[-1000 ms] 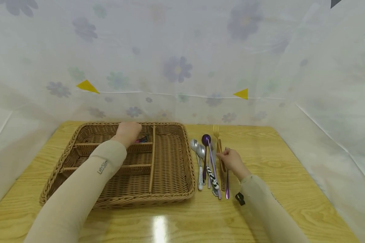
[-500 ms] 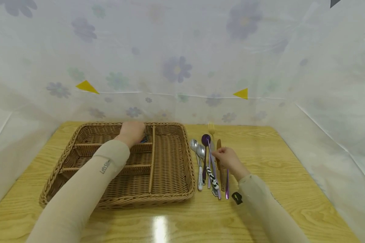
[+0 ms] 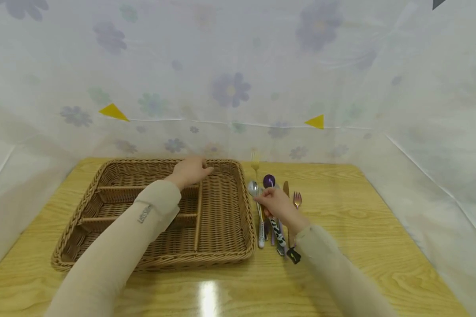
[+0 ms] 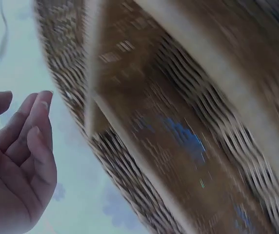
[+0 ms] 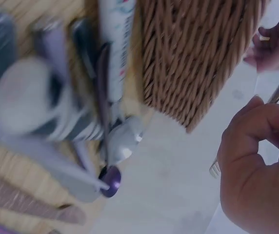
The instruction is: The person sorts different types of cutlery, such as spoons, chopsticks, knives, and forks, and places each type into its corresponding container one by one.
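In the head view my right hand [image 3: 278, 203] pinches a gold fork [image 3: 255, 162] by its handle, tines pointing to the far side, close to the basket's right rim. The right wrist view shows thumb and fingers closed on the fork's handle, with its tines [image 5: 214, 169] showing past the hand. My left hand [image 3: 191, 171] is over the back of the wicker basket [image 3: 246, 257], near the long divider. Its fingers are loosely bent and hold nothing in the left wrist view. Blurred blue items [image 4: 186, 136] lie in one basket compartment.
Right of the basket lie silver spoons [image 3: 253, 188], a purple ladle-like spoon [image 3: 269, 180], a cow-patterned handle [image 3: 277, 232], a gold knife [image 3: 286, 189] and a purple fork [image 3: 297, 199]. Dividers [image 3: 198, 229] split the basket. A flowered curtain [image 3: 232, 132] stands behind the table.
My right hand has carried the gold fork left from the utensils toward the basket. My left hand has moved right from the back compartment, and its fingers have spread.
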Available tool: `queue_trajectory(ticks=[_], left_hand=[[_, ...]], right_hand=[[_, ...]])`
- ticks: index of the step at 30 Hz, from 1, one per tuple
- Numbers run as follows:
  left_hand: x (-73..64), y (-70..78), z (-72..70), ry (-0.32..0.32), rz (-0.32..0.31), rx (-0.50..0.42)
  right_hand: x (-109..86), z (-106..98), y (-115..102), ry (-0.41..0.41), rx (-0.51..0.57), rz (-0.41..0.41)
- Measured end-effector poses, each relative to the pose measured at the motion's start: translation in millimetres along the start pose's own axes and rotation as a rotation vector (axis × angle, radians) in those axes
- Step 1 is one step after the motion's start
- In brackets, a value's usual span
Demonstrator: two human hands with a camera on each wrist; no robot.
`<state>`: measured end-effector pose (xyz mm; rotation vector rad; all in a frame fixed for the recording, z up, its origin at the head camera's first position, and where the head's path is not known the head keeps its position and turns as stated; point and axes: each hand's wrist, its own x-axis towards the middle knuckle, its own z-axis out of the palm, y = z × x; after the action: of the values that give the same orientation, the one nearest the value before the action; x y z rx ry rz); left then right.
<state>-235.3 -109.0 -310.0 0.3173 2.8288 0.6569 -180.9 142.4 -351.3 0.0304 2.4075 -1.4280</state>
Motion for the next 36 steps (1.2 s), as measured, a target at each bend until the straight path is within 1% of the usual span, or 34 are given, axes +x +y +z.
queue_trajectory(ticks=[4,6,8,10,12,14,19,21,25,28,29,33,36], left_hand=[[3.1,12.8,5.2,-0.03,0.019,-0.194],[4.0,18.3,8.6,-0.059,0.02,-0.278],[4.3,23.6,11.1,-0.083,0.015,-0.336],[4.9,27.9,13.7,-0.098,0.005,-0.368],[5.3,32.1,15.7,-0.105,-0.005,-0.387],[5.9,35.6,17.6,-0.099,-0.016,-0.388],[6.9,42.2,22.0,-0.075,-0.039,-0.378],[6.6,44.8,23.2,-0.067,-0.05,-0.379],[6.9,48.6,24.4,-0.063,-0.112,-0.423],[8.1,50.0,23.0,-0.075,-0.159,-0.468],[8.6,49.9,21.9,-0.08,-0.166,-0.463],[9.6,47.6,13.8,-0.083,-0.145,-0.438],[9.5,42.9,5.3,-0.063,-0.107,-0.4]], right_hand=[[0.7,13,-11,-0.029,0.017,-0.028],[0.1,18,-16,-0.035,0.004,-0.023],[-0.4,23,-20,-0.046,-0.005,-0.018],[-1.1,27,-24,-0.06,-0.015,-0.018],[-1.5,31,-27,-0.071,-0.009,-0.013],[-1.9,35,-29,-0.08,0.007,-0.004],[-4.0,41,-33,-0.067,0.023,0.014],[-5.7,42,-35,-0.066,0.019,0.008],[-6.0,45,-36,-0.072,0.014,-0.008],[-5.1,46,-34,-0.069,0.011,-0.013],[-5.0,46,-34,-0.068,0.013,-0.01],[-5.6,42,-32,-0.055,0.03,-0.004],[-5.9,36,-28,-0.031,0.065,0.003]])
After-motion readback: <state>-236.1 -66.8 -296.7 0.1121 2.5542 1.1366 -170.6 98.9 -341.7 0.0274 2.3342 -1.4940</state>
